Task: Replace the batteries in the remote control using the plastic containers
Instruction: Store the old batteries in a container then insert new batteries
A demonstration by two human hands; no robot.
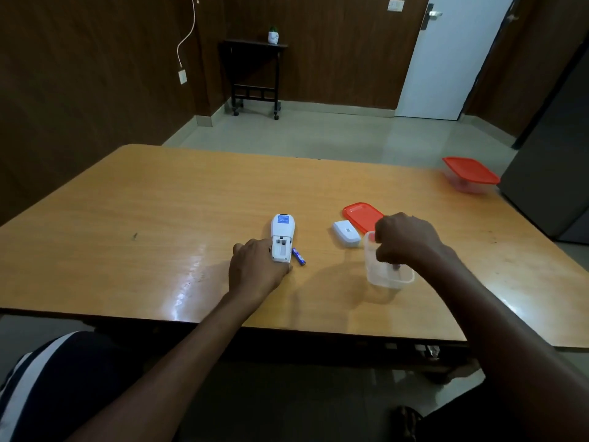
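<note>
The white plastic remote control is laid face down on the orange-brown wooden table, approx. centre, w/ its battery compartment uncovered and facing up. Its near end is steadied by the left hand, fingers curled against the near-left edge of the casing. Whether the compartment holds any cell can't be told. A small blue cylindrical battery is seen lying on the table just right of the remote's near end, close to the left hand's fingertips.

Further right, the white rectangular battery cover is placed flat on the table, w/ a small label on it. Just beyond it, on the far-right side, a flat orange-red plastic lid is laid, partly hidden by the right hand.

The right hand is held over the clear open-topped plastic container, fingers bunched together and pointed down into it. A small dark object is glimpsed under the fingers inside the container, but it's too blurred to tell what it is or whether it's gripped.

At the far-right corner of the table, well apart from the rest, a second clear plastic container closed w/ an orange-red lid is set.
</note>
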